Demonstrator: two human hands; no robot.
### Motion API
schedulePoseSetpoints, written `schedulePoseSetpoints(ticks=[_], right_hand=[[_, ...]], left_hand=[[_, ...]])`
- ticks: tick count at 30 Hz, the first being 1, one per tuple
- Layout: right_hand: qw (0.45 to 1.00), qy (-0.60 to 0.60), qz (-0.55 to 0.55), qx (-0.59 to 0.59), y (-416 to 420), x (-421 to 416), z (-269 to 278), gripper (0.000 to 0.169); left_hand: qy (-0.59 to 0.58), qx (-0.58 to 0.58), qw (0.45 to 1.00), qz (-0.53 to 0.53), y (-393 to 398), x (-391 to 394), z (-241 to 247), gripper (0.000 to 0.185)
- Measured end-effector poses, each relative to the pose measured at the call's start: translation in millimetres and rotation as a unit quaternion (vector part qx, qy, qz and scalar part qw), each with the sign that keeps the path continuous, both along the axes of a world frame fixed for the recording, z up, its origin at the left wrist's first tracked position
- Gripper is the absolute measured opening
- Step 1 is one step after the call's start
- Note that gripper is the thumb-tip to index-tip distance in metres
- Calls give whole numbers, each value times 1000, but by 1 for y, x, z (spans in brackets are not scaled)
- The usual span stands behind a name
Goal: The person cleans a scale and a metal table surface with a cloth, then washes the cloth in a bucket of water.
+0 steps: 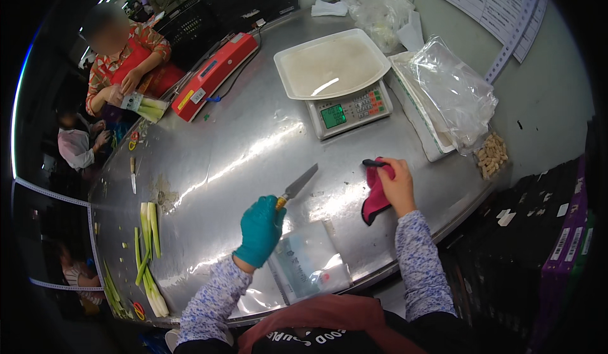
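My left hand (260,233), in a teal glove, grips the handle of a kitchen knife (302,180). Its blade points up and to the right over the steel table (228,164). My bare right hand (398,185) holds a dark red cloth (376,199) with black edging, bunched at its top and hanging down. Below my hands, printed clear plastic bags (308,261) lie flat near the table's front edge. Trimmed leek or scallion stalks (149,240) are at the left, with more green stalks (114,287) beside them.
A digital scale (350,109) carries a white tray (332,64). Right of it stands a foam box (422,112) with plastic bags on top. A red heat sealer (214,76) sits across the table, where a co-worker holds bagged stalks (151,109). Another knife (133,176) and scissors (138,310) lie left.
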State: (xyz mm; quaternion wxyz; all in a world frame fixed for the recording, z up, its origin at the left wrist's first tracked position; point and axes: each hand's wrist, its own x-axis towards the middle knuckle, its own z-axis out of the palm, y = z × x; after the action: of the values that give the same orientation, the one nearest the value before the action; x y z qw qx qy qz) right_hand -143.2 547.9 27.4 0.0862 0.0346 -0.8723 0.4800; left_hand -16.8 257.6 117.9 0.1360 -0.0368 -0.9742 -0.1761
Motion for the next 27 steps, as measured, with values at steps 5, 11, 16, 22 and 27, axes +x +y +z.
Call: schedulePoseSetpoints(ticks=[5,11,16,22,27], right_hand=[[985,98,-84,110,37,-69,-28,30],[969,103,64,214,-83,-25,-74,56],[952,117,277,65,-154,52,-58,45],[967,-104,71,-222,-53,6,-24,38],[976,138,-85,144,37,-50,-40,40]], left_hand=[[98,112,989,-5,3,-85,41,30],[154,212,961,-92,49,-220,22,26],[101,125,987,-19,64,-308,-22,20],[46,292,955,16,59,-304,-26,17],[-118,435,886,-107,107,-223,-25,19]])
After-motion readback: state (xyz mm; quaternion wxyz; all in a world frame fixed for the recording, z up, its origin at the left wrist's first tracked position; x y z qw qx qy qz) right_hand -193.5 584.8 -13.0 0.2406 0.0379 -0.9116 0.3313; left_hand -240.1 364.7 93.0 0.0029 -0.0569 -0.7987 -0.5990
